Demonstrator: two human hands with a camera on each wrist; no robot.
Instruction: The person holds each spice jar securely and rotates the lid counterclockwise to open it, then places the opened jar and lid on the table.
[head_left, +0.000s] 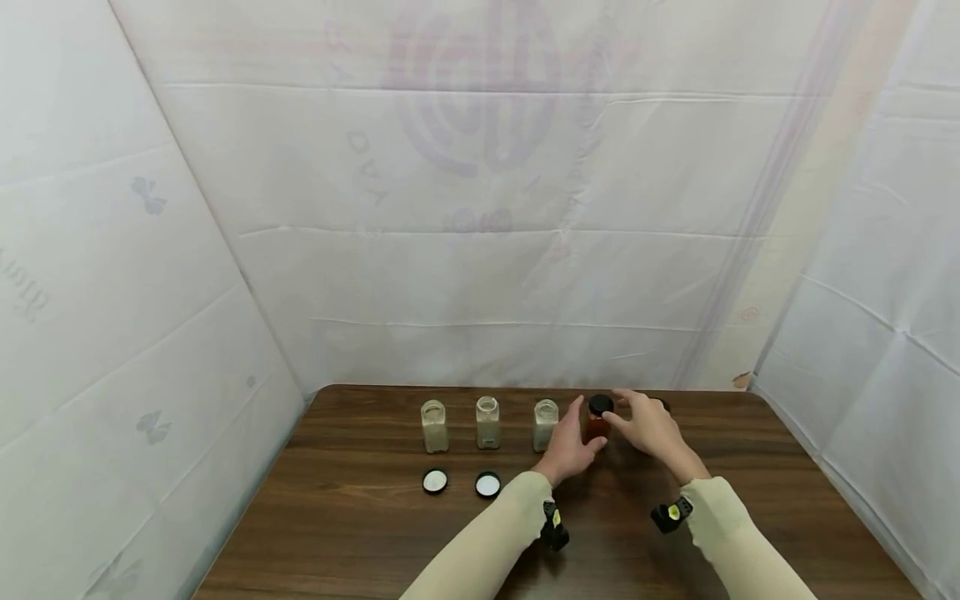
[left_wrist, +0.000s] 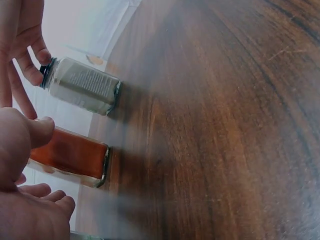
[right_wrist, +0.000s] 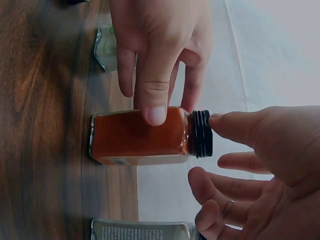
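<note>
A square glass jar of red-orange powder (right_wrist: 140,135) stands upright on the table with its black lid (right_wrist: 202,134) on. My left hand (head_left: 567,450) is spread at its left side, thumb in front and fingers towards the back; I cannot tell how firmly it touches the glass. Beside the lid is my right hand (head_left: 651,429), its thumb tip at the lid's edge and its other fingers apart from it. To the right, partly hidden by that hand in the head view, stands a black-lidded jar of greyish contents (left_wrist: 87,85).
Left of my hands stand three lidless jars in a row: a left one (head_left: 434,427), a middle one (head_left: 487,422) and a right one (head_left: 545,425). Two black lids, one left (head_left: 435,481) and one right (head_left: 487,485), lie white side up before them. White sheeting (head_left: 480,275) encloses the wooden table (head_left: 337,525).
</note>
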